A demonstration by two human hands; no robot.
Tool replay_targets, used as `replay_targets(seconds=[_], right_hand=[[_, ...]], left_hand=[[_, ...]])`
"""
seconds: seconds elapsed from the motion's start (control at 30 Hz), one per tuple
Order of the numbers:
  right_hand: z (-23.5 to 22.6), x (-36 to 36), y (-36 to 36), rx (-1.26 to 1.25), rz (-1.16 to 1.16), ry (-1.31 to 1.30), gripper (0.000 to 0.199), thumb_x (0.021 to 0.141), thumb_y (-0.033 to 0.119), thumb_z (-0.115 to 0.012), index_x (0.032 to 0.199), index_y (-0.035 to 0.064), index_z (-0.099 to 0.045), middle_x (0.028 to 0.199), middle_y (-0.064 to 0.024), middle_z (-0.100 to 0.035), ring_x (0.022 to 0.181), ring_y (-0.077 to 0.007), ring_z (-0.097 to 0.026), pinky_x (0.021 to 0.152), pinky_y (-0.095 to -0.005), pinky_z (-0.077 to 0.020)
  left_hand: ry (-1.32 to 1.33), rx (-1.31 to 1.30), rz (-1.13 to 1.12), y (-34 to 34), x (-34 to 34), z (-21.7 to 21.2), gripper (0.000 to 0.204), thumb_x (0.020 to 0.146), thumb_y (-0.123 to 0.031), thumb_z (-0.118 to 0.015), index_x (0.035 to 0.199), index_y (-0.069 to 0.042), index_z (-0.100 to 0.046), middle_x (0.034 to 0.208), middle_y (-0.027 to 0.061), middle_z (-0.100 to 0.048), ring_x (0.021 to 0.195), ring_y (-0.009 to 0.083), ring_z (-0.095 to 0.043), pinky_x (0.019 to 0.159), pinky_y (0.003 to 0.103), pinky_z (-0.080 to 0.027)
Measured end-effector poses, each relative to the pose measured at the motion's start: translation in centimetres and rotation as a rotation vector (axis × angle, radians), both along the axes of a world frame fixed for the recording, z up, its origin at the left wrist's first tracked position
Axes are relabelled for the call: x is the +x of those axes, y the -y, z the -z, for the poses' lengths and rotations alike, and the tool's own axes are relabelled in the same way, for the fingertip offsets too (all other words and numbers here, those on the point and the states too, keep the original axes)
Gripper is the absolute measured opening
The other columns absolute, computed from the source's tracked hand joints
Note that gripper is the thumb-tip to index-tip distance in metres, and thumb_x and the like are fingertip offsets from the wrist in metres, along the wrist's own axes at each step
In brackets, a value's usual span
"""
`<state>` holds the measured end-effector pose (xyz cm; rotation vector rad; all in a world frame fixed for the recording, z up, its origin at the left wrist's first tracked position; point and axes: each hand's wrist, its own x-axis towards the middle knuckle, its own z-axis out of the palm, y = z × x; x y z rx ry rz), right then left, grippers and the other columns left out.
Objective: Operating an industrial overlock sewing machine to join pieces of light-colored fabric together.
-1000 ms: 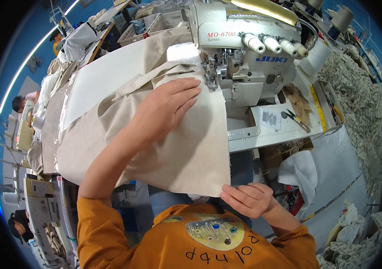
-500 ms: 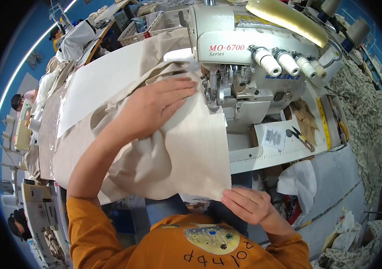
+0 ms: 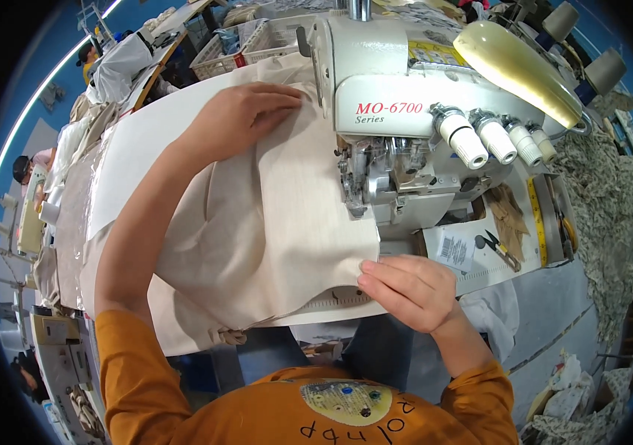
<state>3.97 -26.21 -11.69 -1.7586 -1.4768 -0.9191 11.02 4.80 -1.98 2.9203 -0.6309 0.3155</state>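
A beige fabric piece [image 3: 309,200] lies across the machine table, its right edge running along the needle and presser-foot area of a white overlock sewing machine [image 3: 387,96]. My left hand [image 3: 242,122] rests on the fabric's far part, left of the machine head, fingers stretched out. At the near right corner my right hand [image 3: 413,293] pinches the fabric's edge between thumb and fingers, lifting it slightly off the table. Loose folds bunch under my left forearm and hang over the table's front edge.
Thread snips [image 3: 498,251], a paper label [image 3: 455,248] and a yellow measuring tape [image 3: 537,215] lie right of the machine. White plastic baskets [image 3: 279,41] stand behind. Patterned fabric is heaped at far right [image 3: 606,215]. Other people work at far left.
The fabric has moved away from me along the machine. My left hand has gone farther up and left; my right hand, still pinching the corner, has moved closer to the machine.
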Motion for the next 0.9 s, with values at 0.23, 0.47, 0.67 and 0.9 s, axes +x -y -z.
replay_targets(seconds=[0.23, 0.47, 0.67, 0.9], right_hand=[[-0.4, -0.4, -0.2, 0.112, 0.009, -0.105, 0.021, 0.073, 0.005, -0.071, 0.094, 0.003, -0.071, 0.093, -0.0069, -0.07, 0.077, -0.0188, -0.067, 0.063, -0.0265, -0.0556], [-0.2, -1.1, 0.2, 0.056, 0.081, -0.019, 0.019, 0.075, 0.008, -0.073, 0.094, 0.0057, -0.069, 0.098, -0.0065, -0.071, 0.079, -0.0183, -0.067, 0.063, -0.0258, -0.0539], [0.0, -1.2, 0.4, -0.022, 0.137, 0.108, 0.019, 0.077, 0.009, -0.073, 0.096, 0.0078, -0.068, 0.102, -0.0051, -0.071, 0.081, -0.0163, -0.066, 0.063, -0.0247, -0.0524], [0.0, -1.0, 0.6, -0.044, 0.155, 0.145, 0.016, 0.079, 0.009, -0.071, 0.095, 0.0057, -0.069, 0.102, -0.0052, -0.071, 0.077, -0.0147, -0.062, 0.06, -0.0245, -0.0509]], left_hand=[[0.212, -0.2, 0.411, 9.1, -12.0, 1.1, 0.014, 0.085, -0.017, -0.065, 0.091, -0.005, -0.063, 0.092, 0.0098, -0.065, 0.088, 0.0265, -0.065, 0.079, 0.039, -0.052], [0.622, 0.157, 0.567, 8.2, -12.7, 4.2, 0.018, 0.084, -0.015, -0.06, 0.093, -0.003, -0.069, 0.099, 0.0107, -0.069, 0.09, 0.0224, -0.069, 0.072, 0.028, -0.056], [0.55, 0.245, 0.62, 7.6, -13.1, 3.9, 0.025, 0.086, -0.012, -0.055, 0.102, 0.001, -0.069, 0.103, 0.0134, -0.068, 0.095, 0.0251, -0.067, 0.075, 0.031, -0.053], [0.536, 0.279, 0.631, 7.7, -13.1, 3.6, 0.025, 0.087, -0.011, -0.054, 0.103, 0.002, -0.069, 0.106, 0.0145, -0.067, 0.098, 0.026, -0.067, 0.076, 0.031, -0.053]])
